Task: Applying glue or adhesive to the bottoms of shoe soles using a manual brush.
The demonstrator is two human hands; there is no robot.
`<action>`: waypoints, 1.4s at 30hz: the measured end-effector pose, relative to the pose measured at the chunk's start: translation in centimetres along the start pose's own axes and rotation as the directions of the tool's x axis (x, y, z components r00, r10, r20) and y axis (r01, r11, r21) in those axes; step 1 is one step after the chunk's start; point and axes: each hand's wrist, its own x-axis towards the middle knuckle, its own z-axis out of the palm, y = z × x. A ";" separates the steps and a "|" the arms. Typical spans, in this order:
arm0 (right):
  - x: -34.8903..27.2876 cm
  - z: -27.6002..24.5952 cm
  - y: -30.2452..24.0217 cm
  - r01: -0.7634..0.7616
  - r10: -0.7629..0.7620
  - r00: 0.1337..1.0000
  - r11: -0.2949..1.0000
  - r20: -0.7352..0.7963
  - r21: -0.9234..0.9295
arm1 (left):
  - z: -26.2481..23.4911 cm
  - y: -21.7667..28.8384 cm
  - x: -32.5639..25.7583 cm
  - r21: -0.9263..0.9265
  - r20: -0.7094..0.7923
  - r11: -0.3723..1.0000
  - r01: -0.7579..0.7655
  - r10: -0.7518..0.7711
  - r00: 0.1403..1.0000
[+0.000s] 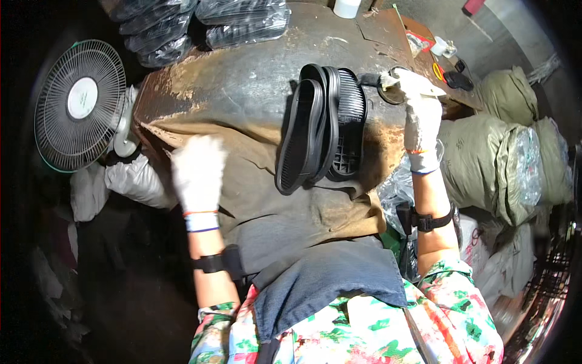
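Gloved hands at a rusty desk stacked with black rubber shoe soles

The right hand (pixel 422 115) in a white cotton glove clenches a pale brush or scraper at a small round black tin (pixel 394 91); the step looks like loading glue. The left hand (pixel 198 171), gloved, hangs blurred and seemingly released over the brown cloth (pixel 254 200). The black rubber shoe soles (pixel 321 124) lie mid-desk (pixel 242 79), between both hands. Next calls for steadying a sole. Bagged soles (pixel 200 24), a white fan (pixel 80 103) and green sacks (pixel 497 145) crowd around.

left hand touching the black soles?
No: the left hand is over the brown cloth, clear of the stack of black shoe soles, while the right hand is beyond them.
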 end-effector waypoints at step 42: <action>4.2 -10.2 19.3 -0.269 0.376 0.868 0.905 -0.324 0.330 | 16.7 -0.4 14.7 0.548 -0.371 0.753 0.364 -0.171 0.913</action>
